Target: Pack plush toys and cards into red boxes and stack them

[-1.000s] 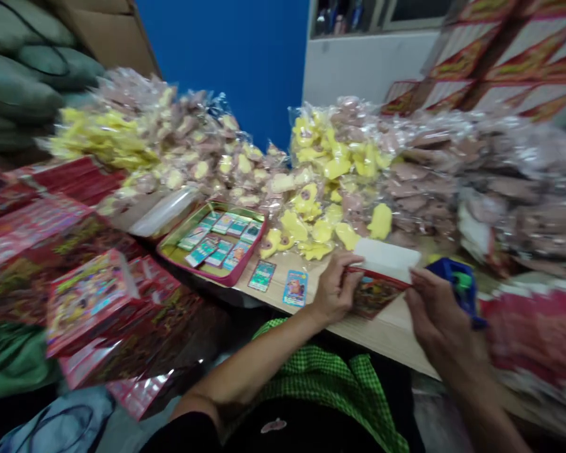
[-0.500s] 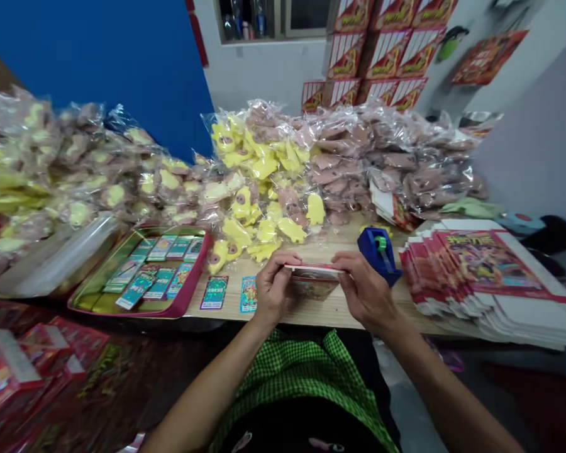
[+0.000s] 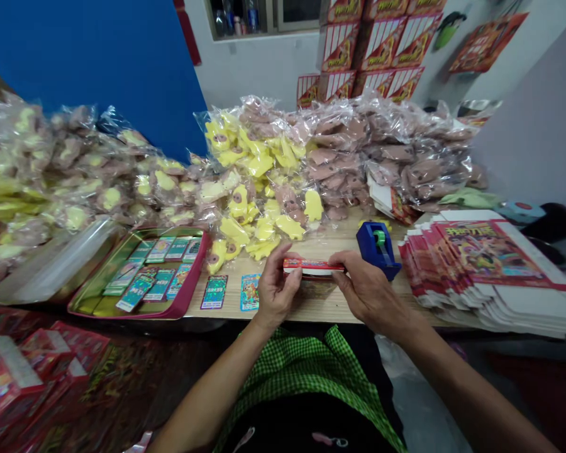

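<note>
Between my two hands is a small red and white cardboard box (image 3: 314, 268), held edge-on above the front of the wooden table. My left hand (image 3: 278, 286) grips its left end, thumb in front and fingers behind. At the right end, my right hand (image 3: 361, 283) pinches the box between thumb and fingers. The box's broad faces are mostly hidden. Left of my left hand lie a blue card (image 3: 249, 292) and a green card (image 3: 214, 292), flat on the wood. A blue tape dispenser (image 3: 378, 251) stands just beyond my right hand.
A pink-rimmed tin tray (image 3: 199, 270) holds several cards at the left. Flat printed cartons (image 3: 490, 251) are stacked at the right. Bagged yellow figures (image 3: 264, 229) and bagged brown figures (image 3: 344, 160) are heaped along the back. Red boxes (image 3: 339, 47) are piled by the wall.
The box has tilted, so its red and white narrow side now faces me. My left fingers have opened out somewhat around its end. The view has shifted slightly.
</note>
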A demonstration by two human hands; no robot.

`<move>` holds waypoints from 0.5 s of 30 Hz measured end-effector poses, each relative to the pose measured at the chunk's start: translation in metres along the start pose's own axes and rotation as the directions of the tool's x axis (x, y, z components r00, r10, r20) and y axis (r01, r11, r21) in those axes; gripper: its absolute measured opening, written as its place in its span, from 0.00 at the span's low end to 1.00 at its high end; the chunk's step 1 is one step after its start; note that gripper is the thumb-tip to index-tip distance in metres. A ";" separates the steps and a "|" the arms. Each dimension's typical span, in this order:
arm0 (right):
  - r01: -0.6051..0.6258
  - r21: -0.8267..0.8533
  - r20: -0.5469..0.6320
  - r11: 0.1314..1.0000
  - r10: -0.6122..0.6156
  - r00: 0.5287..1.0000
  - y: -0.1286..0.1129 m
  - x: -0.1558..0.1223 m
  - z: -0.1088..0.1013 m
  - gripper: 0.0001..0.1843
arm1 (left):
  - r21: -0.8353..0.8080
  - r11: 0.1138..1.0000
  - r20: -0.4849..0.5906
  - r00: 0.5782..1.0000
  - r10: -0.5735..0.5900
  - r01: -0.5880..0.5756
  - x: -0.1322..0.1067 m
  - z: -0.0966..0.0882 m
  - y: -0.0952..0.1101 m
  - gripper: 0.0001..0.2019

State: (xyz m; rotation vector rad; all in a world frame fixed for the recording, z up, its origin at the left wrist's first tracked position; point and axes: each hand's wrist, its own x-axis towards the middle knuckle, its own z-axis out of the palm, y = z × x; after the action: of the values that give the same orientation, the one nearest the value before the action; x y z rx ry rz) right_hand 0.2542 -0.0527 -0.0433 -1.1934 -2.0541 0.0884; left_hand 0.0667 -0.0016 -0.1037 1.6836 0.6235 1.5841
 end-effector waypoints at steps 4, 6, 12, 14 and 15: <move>0.091 -0.003 0.030 0.996 -0.090 0.995 0.006 -0.004 -0.001 0.07 | 0.059 0.987 0.170 0.976 0.135 -0.147 0.012 -0.017 0.002 0.09; 0.159 -0.036 0.045 0.987 -0.157 0.987 0.012 -0.008 0.000 0.10 | 0.093 0.974 0.278 0.945 0.172 -0.205 0.020 -0.028 0.002 0.10; 0.099 0.072 0.049 0.992 -0.103 0.993 0.012 -0.012 -0.006 0.11 | 0.125 0.948 0.456 0.866 0.206 -0.292 0.033 -0.045 0.007 0.14; -0.068 0.139 0.117 0.988 0.052 0.992 0.004 -0.008 -0.013 0.07 | 0.116 0.969 0.410 0.899 0.152 -0.216 0.032 -0.040 0.009 0.14; -0.125 0.138 0.148 0.983 0.104 0.984 -0.001 -0.006 -0.017 0.05 | 0.118 0.974 0.382 0.915 0.133 -0.191 0.031 -0.038 0.010 0.14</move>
State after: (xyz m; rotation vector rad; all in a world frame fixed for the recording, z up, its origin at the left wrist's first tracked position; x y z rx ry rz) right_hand 0.2660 -0.0625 -0.0340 -1.2424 -2.0576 0.3824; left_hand 0.0321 0.0227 -0.0768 2.1317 0.4254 1.2973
